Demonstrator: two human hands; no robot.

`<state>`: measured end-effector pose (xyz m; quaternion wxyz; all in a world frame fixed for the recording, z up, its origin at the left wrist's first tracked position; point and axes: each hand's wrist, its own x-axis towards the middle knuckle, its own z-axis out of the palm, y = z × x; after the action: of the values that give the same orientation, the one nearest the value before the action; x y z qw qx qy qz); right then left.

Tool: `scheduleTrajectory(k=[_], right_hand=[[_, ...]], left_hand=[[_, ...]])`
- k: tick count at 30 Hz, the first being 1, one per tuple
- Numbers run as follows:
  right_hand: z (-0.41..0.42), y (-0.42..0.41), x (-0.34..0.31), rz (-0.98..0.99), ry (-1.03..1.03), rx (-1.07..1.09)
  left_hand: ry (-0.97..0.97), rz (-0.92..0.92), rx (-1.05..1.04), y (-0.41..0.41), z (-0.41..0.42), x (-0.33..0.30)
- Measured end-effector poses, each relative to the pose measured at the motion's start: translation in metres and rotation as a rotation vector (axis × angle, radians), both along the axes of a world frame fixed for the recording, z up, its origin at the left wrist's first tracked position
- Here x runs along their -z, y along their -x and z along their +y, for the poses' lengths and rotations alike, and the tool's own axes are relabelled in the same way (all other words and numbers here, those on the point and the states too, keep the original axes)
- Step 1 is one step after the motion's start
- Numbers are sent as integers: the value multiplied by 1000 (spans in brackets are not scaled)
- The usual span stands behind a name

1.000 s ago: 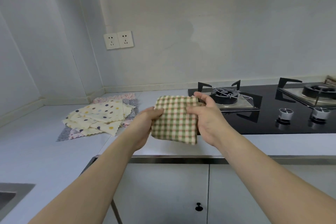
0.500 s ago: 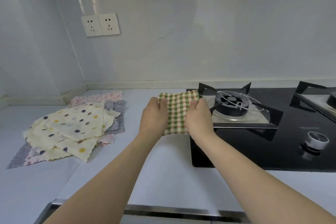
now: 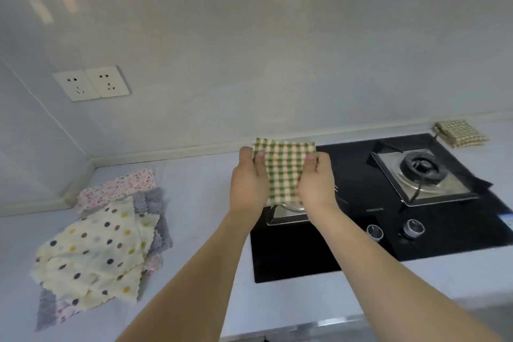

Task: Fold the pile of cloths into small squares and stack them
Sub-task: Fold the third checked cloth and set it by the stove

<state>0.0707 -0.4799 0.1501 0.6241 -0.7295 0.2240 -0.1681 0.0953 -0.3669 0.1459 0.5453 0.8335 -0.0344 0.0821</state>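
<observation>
A folded green-checked cloth (image 3: 283, 171) is held up above the left burner of the hob. My left hand (image 3: 249, 183) pinches its left edge with the thumb on top. My right hand (image 3: 316, 183) pinches its right edge the same way. A pile of unfolded cloths (image 3: 97, 247) lies on the counter at the left, a cream dotted one on top, grey and pink floral ones beneath. A small stack of folded checked cloths (image 3: 459, 136) sits on the counter behind the hob at the far right.
The black gas hob (image 3: 416, 230) holds a right burner (image 3: 422, 172) and two knobs (image 3: 394, 229) near its front. A double wall socket (image 3: 91, 83) is on the back wall. The white counter (image 3: 200, 203) runs between pile and hob.
Both hands carried the folded checked cloth away from me and to the right, over the hob. The camera view swung right, bringing the folded stack at the far right into sight.
</observation>
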Motion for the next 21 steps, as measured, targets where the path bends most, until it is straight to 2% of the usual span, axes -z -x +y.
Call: scheduleTrajectory(k=[7,13,17,21], right_hand=[[-104,38,-19,60,-58,79],[-240,70,-18,73,14,139],[-326,80,-22,102,37,162],[-382,67,-24,108,25,148]], left_hand=[[12,18,136,26,-102,-14],[33,5,185,48,-242,-7],[75,70,215,62,-327,-14],[77,82,216,53,-379,-27]])
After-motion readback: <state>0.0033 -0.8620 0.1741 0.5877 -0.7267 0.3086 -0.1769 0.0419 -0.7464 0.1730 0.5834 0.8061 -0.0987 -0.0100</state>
